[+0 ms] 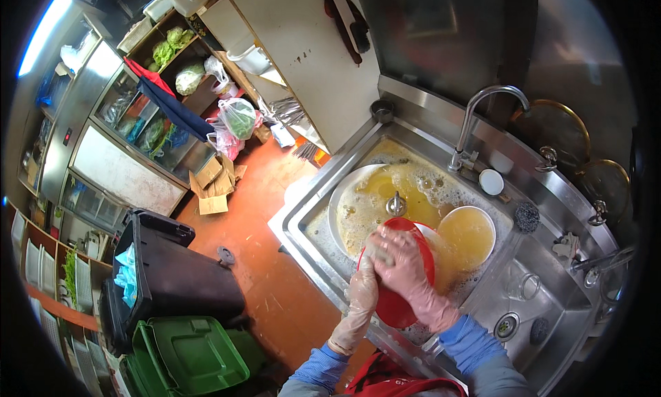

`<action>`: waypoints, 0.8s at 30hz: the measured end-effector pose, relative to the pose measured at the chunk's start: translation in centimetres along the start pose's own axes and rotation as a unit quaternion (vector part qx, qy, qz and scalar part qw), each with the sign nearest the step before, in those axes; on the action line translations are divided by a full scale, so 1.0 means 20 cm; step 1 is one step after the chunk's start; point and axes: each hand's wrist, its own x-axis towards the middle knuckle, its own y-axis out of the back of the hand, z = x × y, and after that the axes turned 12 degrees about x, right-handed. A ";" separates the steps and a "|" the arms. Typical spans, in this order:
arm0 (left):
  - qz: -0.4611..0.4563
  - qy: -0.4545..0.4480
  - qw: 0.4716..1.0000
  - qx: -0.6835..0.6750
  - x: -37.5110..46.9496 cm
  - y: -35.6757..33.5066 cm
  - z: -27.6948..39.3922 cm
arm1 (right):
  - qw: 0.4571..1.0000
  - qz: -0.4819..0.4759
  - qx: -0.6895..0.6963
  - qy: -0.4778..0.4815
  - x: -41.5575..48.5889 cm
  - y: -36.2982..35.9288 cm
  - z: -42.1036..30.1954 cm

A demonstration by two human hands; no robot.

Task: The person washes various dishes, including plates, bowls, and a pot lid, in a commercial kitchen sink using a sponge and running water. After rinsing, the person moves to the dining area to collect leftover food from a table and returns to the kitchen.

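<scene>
A round red dish (395,310) is held tilted over the soapy left sink basin (317,224). My left hand (363,289), in a thin wet glove, grips its left edge. Across the dish lies my right hand (406,265), also gloved, with a pale sponge or cloth (379,251) under its fingers; what exactly it is cannot be told. Beyond the dish, a large white basin (338,211) sits partly sunk in yellowish, foamy water. A white-rimmed bowl (466,238) full of cloudy water stands to the right.
A curved faucet (467,120) rises behind the sink. Scouring pads (526,217) and a small white lid (490,182) rest on the ledge. The right basin (480,304) holds a clear glass jar (524,286). Black (191,273) and green (193,353) wheeled bins stand on the left.
</scene>
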 end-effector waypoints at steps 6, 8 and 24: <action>0.038 -0.069 0.996 0.046 -0.07 -0.01 0.13 | 0.794 0.077 0.403 -0.448 0.12 0.14 0.31; 0.041 -0.028 0.999 0.017 -0.05 -0.01 0.07 | 0.822 0.113 0.288 -0.477 -0.05 0.16 0.50; 0.075 0.071 0.994 -0.041 0.01 0.00 0.07 | 0.982 0.094 -0.014 -0.165 -0.56 0.04 -0.20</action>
